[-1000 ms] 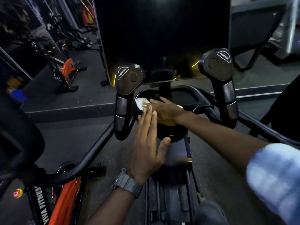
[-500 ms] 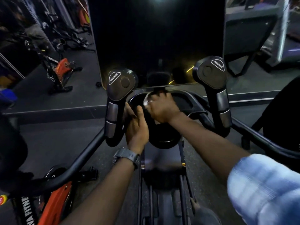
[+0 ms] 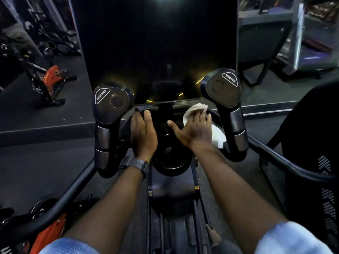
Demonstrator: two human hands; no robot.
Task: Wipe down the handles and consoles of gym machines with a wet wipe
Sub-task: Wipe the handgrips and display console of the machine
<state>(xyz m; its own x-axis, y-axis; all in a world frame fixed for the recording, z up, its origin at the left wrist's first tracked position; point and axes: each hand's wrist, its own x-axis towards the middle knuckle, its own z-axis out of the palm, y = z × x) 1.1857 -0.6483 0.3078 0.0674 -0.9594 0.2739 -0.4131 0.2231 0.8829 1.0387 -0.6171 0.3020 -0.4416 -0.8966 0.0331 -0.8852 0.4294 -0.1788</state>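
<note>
Close to us are our two arms in blue sleeves, reaching out over the dark frame of the gym machine [image 3: 172, 198]. On our left wrist is a dark watch [image 3: 136, 165].

A bit farther out are our hands. Half a second ago they were bunched close together near the left handle [image 3: 108, 114]. Now they have moved apart. Our left hand [image 3: 143, 133] lies flat with straight fingers, and its tips touch the curved bar [image 3: 146, 108] by the left handle. It holds nothing. Our right hand [image 3: 194, 130] has slid over to the right side. Its fingers are spread flat and press the white wet wipe [image 3: 197, 108] down on the bar, just beside the right handle [image 3: 225, 99]. The wipe sticks out above the fingers and below the palm. We think the left part of the middle is done and the right part is being cleaned now. The right handle likely comes next.

Both handles have a pad on top that says "RESISTANCE".

Beyond them is a big black panel [image 3: 156, 43]. It is too dark to see much in it. The round part [image 3: 169, 158] under our hands is dim and partly covered. An orange machine [image 3: 51, 76] sits far off on the left. The things at top right are blurry.
</note>
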